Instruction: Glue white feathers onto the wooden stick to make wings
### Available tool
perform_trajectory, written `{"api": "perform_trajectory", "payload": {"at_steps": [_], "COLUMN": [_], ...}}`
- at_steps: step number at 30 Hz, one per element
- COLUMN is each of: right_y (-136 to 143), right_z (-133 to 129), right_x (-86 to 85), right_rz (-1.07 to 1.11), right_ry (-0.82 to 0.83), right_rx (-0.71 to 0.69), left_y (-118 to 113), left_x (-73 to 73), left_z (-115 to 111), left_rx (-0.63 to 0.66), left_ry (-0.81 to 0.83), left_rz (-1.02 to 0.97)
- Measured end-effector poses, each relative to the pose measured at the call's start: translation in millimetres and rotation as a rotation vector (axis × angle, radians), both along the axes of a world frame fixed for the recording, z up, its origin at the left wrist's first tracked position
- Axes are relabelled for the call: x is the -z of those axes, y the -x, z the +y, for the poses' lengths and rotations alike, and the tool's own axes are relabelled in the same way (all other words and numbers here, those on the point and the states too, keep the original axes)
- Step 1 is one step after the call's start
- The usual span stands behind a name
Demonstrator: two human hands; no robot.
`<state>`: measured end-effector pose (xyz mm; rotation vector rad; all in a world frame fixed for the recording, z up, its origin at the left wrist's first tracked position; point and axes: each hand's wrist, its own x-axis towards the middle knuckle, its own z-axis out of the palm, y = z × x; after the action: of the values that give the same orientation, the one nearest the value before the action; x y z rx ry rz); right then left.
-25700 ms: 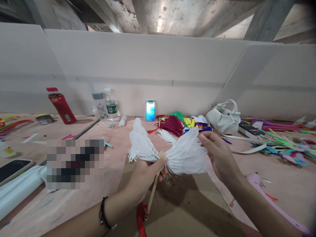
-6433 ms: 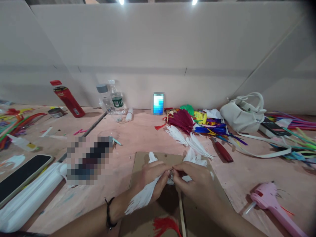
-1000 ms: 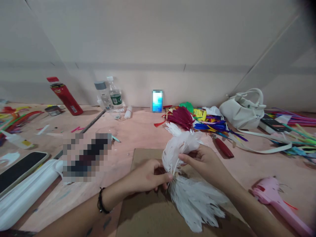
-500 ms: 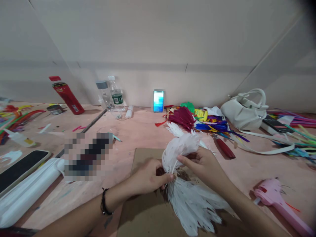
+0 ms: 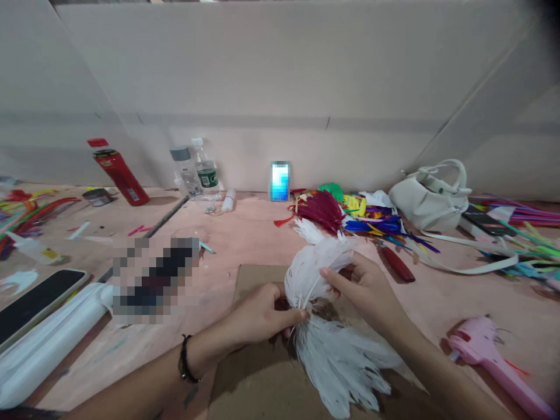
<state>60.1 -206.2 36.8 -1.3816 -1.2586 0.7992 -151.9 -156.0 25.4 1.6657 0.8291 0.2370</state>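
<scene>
A bundle of white feathers point(image 5: 336, 356) is held over a brown cardboard sheet point(image 5: 249, 373), its lower part fanning out toward me and its upper part curling over. My left hand point(image 5: 266, 315) pinches the narrow middle, thumb on top; the other fingers are partly hidden beneath. At the upper tuft, my right hand point(image 5: 359, 283) grips the feathers between thumb and fingers, with some fingertips hidden behind them. Just beyond the bundle, another white feather piece point(image 5: 308, 231) lies on the table.
A pink glue gun point(image 5: 485, 344) lies at right, with red-handled pliers point(image 5: 396, 263) farther back. Coloured feathers point(image 5: 321, 210) and a white handbag point(image 5: 431, 195) stand behind. At left are a phone point(image 5: 41, 297), a white roll point(image 5: 52, 344), a red bottle point(image 5: 122, 175) and a water bottle point(image 5: 207, 175).
My right thumb has slid slightly to the right and up along the upper tuft. The left hand keeps its pinch, and the view has tilted up a little.
</scene>
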Motion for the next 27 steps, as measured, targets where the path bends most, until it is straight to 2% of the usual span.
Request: {"api": "perform_trajectory", "payload": {"at_steps": [6, 10, 14, 19, 22, 27], "right_y": [-10, -17, -24, -29, -28, -23], "right_z": [4, 4, 3, 1, 0, -1], "right_x": [-1.8, -8.2, -14.5, -15.1, -13.8, -13.5], "right_rz": [0.125, 0.234, 0.324, 0.346, 0.342, 0.330], "right_ry": [-0.102, -0.234, -0.343, -0.422, -0.437, -0.427], "right_rx": [0.071, 0.171, 0.258, 0.295, 0.297, 0.300], "left_y": [-1, -2, -4, -4, -4, -2], "left_x": [3.1, -0.8, -8.0, -9.3, -6.5, -3.4], "left_z": [1, 0, 0, 4, 5, 5], "left_rx": [-0.006, -0.035, -0.174, -0.402, -0.461, -0.500], "left_ry": [0.036, 0.053, 0.060, 0.069, 0.035, 0.057], "left_rz": [-0.018, 0.000, -0.017, -0.196, -0.293, -0.319]}}
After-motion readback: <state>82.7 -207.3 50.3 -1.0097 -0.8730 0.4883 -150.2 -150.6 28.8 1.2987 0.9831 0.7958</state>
